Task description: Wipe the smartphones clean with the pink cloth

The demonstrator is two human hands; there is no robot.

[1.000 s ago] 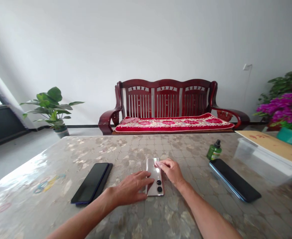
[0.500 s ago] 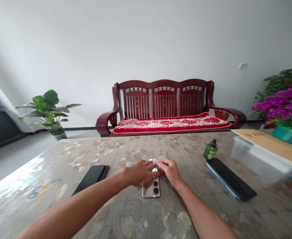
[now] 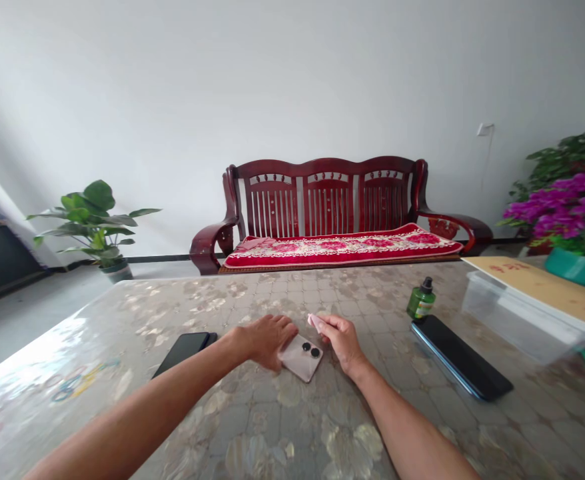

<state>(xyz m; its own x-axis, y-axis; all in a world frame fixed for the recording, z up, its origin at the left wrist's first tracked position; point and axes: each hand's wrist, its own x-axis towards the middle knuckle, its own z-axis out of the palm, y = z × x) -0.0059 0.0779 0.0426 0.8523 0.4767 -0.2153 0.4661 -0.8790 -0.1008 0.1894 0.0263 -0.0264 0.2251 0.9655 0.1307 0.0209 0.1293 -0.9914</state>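
A pinkish phone [image 3: 302,356] with two round camera lenses lies back up on the patterned table [image 3: 252,427], turned at an angle. My left hand [image 3: 262,339] curls over its far left end and grips it. Just to the right, my right hand [image 3: 340,337] pinches a small pale pink cloth or pad [image 3: 315,321] above the table, a little clear of the phone.
A dark phone [image 3: 182,350] lies to the left and another dark phone [image 3: 460,357] to the right, beside a small green bottle [image 3: 421,299]. A clear plastic box [image 3: 527,313] under a tan board sits far right. A red wooden bench [image 3: 330,213] stands behind the table.
My left hand has moved up the pinkish phone and turned it from straight to slanted. My right hand lifted the pink pad off the phone's top end.
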